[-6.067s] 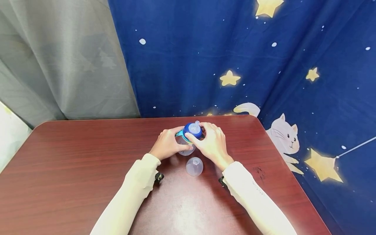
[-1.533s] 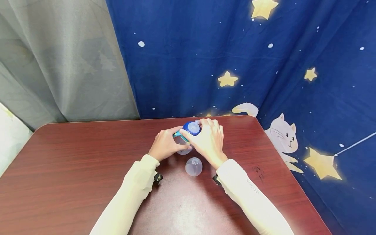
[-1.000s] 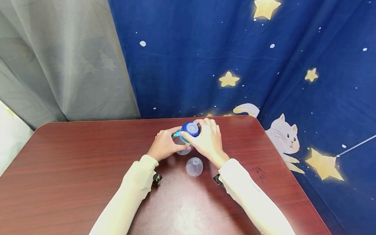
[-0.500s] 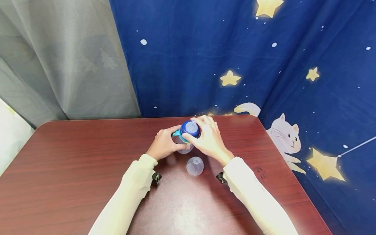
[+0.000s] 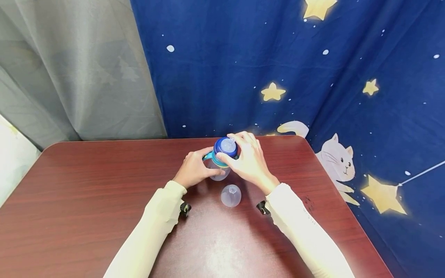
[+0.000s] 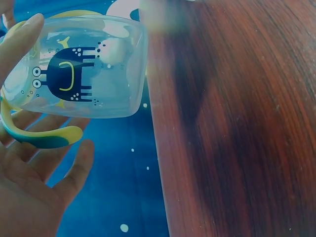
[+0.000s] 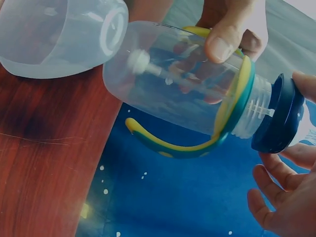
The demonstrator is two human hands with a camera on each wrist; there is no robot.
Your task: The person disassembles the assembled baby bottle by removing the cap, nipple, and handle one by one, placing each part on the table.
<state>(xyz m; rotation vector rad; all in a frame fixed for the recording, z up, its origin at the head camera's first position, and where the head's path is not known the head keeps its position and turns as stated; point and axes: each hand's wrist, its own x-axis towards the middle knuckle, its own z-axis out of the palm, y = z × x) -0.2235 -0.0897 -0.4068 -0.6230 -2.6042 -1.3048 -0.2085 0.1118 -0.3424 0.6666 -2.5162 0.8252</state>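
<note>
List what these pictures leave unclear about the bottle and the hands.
- Head view: the left hand covers the bottle body.
- Right wrist view: the blue lid hides the spout; the right hand is cut off by the edge.
- Left wrist view: the lid is out of frame.

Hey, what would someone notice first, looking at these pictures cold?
Two hands work a clear bottle mid-table: the left hand grips its body, the right hand holds the blue cap, which the right wrist view shows lifted off the threads. A clear cover sits on the table just in front, against a starry blue curtain.
</note>
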